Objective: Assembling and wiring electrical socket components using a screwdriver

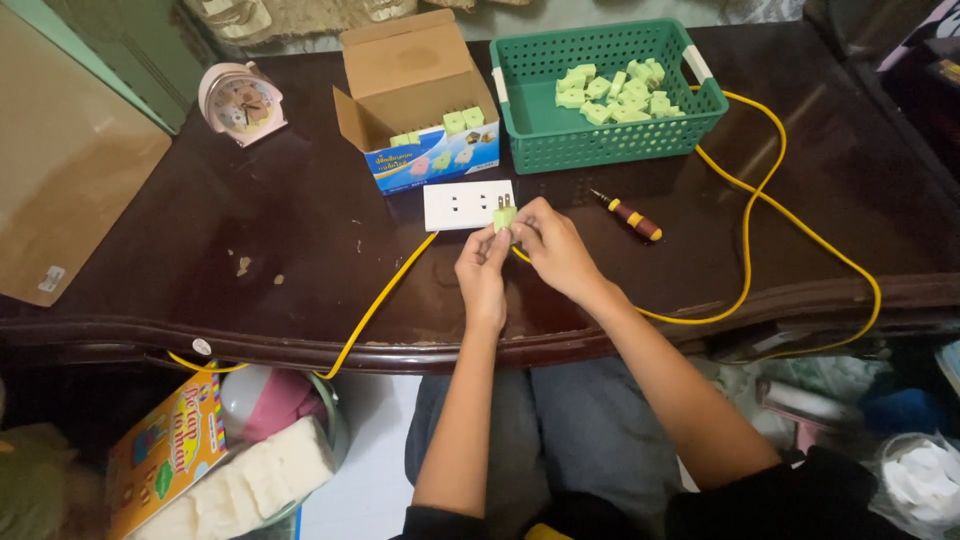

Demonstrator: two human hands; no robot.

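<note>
Fingertips of left hand (483,268) and right hand (553,250) pinch a small green plug adapter (505,216) together, prongs up, near the table's (300,240) front edge at mid-width. White socket plate (467,205) touches the adapter from behind; yellow cable (760,200) loops toward the right edge. Screwdriver (627,215) lies just right of the hands. Farther back: open cardboard box (415,100), green basket (540,130) of adapters. Pink clock (240,102) at rear left.

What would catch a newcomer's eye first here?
Both hands, left hand and right hand, pinch a small green plug at mid-table, beside a white socket plate. A yellow cable loops to the right, and a green basket behind holds more plugs.
</note>
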